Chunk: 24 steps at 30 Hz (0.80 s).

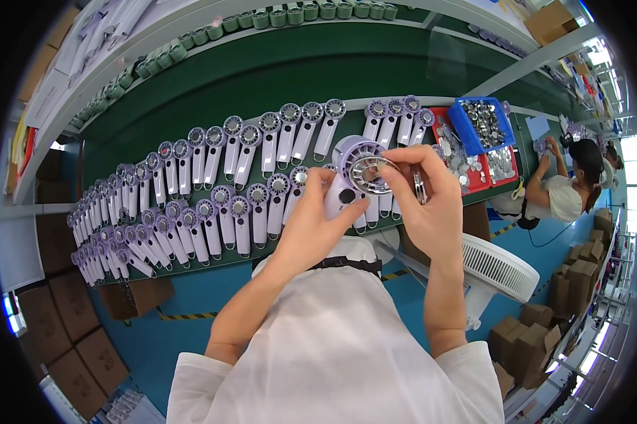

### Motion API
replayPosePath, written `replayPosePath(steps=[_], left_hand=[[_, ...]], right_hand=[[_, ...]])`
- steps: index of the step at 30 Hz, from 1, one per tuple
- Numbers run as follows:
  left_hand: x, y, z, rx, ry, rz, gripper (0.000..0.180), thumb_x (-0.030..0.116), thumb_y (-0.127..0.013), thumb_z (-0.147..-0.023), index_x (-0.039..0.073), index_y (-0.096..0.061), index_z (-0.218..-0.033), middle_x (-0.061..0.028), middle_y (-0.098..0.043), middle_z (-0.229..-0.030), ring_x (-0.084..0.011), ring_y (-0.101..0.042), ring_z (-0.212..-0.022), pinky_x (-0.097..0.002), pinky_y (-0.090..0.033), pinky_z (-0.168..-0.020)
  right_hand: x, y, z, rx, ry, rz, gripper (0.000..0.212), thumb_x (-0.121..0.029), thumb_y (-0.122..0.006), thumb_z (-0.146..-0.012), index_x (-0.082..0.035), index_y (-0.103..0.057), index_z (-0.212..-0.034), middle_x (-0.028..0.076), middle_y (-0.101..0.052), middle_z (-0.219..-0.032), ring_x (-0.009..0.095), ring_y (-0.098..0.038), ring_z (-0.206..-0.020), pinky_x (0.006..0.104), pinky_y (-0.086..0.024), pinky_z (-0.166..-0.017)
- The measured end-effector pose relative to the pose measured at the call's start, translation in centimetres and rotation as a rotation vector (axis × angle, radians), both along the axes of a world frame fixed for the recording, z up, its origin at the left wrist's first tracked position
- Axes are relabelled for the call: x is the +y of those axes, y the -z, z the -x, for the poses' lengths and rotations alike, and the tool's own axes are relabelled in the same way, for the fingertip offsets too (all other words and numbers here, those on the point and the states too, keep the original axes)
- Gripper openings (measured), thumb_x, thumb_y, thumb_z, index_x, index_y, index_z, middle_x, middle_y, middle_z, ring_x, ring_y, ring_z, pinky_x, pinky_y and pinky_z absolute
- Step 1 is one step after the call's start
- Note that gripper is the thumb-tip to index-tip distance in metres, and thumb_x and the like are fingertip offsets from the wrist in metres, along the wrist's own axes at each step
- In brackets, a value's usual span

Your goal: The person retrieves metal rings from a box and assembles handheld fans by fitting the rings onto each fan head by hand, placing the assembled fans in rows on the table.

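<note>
2-hand grip (318,222) (428,201) — 1 fan (346,173), 1 ring (370,174)

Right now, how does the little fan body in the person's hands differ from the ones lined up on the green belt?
The held fan body is lifted off the belt, gripped by the left hand, while the lined-up fan bodies lie flat in rows on the green belt. The right hand holds a silver ring against the held one's round head; the lined-up ones are untouched. Both are pale purple-white, with a round head and a straight handle.
</note>
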<state>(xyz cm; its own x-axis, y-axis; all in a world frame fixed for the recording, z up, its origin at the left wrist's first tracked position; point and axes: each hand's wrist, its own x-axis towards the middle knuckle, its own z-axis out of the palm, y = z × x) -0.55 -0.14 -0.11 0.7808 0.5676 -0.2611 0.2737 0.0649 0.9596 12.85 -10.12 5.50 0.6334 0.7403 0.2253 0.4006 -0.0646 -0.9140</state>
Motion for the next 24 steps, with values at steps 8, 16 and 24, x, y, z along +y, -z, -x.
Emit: replayPosePath(steps=[8,16,24], left_hand=[[-0.1,-0.3,0.1,-0.044,0.006,0.046,0.049,0.023,-0.073,-0.086,0.002,-0.039,-0.114,-0.0086,-0.061,-0.093,-0.0107,-0.057,-0.072,-0.0253,-0.048,-0.064],[0.3,-1.7,0.4,-0.024,0.071,-0.062,0.061,0.039,-0.072,-0.086,-0.003,-0.04,-0.116,-0.0214,-0.062,-0.1,-0.0285,-0.063,-0.091,-0.0372,-0.049,-0.08],[0.0,-1.5,0.3,-0.105,0.0,-0.108,0.035,0.031,-0.051,-0.1,-0.001,-0.042,-0.109,-0.017,-0.062,-0.072,-0.028,-0.062,-0.061,-0.04,-0.046,-0.058]], right_hand=[[0.3,0.1,-0.6,-0.099,-0.023,0.066,0.011,-0.002,-0.069,-0.083,-0.002,-0.064,-0.093,0.005,-0.061,-0.08,0.014,-0.053,-0.067,0.0267,-0.043,-0.06],[0.9,-0.8,-0.9,-0.263,-0.091,0.026,0.013,0.0,-0.07,-0.08,-0.001,-0.063,-0.091,0.007,-0.061,-0.08,0.022,-0.055,-0.077,0.0323,-0.045,-0.065],[0.8,-1.3,-1.1,-0.301,-0.117,0.041,0.014,0.001,-0.071,-0.079,0.0,-0.063,-0.09,0.008,-0.056,-0.084,0.022,-0.055,-0.076,0.0319,-0.045,-0.066]])
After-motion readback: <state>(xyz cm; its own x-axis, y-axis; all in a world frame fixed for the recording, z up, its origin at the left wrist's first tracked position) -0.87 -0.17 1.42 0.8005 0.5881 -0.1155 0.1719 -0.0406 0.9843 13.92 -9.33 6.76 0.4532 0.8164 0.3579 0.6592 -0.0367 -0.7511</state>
